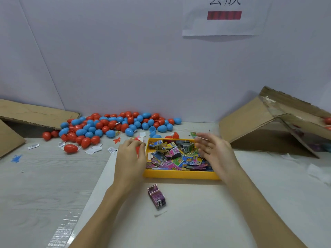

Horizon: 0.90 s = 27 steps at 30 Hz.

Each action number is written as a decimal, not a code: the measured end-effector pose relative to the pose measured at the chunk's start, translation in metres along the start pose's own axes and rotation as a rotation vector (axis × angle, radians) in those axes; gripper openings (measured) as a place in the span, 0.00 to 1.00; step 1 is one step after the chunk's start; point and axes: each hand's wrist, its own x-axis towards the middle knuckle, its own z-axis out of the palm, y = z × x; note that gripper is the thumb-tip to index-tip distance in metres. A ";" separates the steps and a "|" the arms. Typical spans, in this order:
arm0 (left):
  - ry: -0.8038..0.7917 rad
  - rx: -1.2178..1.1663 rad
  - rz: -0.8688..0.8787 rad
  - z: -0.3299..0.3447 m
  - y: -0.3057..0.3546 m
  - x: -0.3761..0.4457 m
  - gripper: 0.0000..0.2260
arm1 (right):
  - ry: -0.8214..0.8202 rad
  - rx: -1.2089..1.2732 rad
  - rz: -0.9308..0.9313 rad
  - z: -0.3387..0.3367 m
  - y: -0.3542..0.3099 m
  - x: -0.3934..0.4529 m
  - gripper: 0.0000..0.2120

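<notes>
At the left edge of the yellow tray (179, 175), the left hand (130, 154) curls its grip round a red piece (138, 150); the right hand (215, 151) hovers over the tray's right side, fingers spread, grip wide.

Red and blue plastic eggs (114, 126) are heaped by the wall, flanked by a left cardboard box (34, 113) and a right cardboard box (256, 127). A small purple carton (157, 197) is laid on the white mat (197, 222).
</notes>
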 end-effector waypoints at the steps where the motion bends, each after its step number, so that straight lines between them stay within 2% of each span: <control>1: 0.016 0.015 -0.032 0.001 -0.004 0.004 0.09 | 0.005 -0.075 -0.024 0.002 0.004 0.001 0.13; 6: -0.039 0.172 -0.120 0.018 -0.012 0.059 0.12 | 0.022 -0.262 -0.086 0.004 0.009 0.001 0.13; 11: -0.307 0.469 -0.109 0.028 -0.040 0.119 0.16 | 0.013 -0.324 -0.111 0.005 0.011 0.000 0.12; 13: -0.350 0.478 -0.084 0.032 -0.052 0.125 0.15 | 0.000 -0.328 -0.112 0.005 0.011 0.000 0.13; 17: -0.206 0.323 -0.072 0.032 -0.056 0.120 0.09 | -0.013 -0.356 -0.120 0.005 0.011 0.001 0.13; 20: -0.112 0.205 -0.051 0.017 -0.038 0.106 0.09 | -0.022 -0.412 -0.131 0.005 0.012 0.001 0.13; 24: -0.084 -0.036 0.068 -0.002 0.002 0.064 0.09 | -0.022 -0.526 -0.184 0.005 0.016 0.001 0.11; 27: -0.117 -0.278 0.106 -0.006 0.026 0.019 0.10 | -0.017 -0.647 -0.297 0.005 0.020 -0.001 0.07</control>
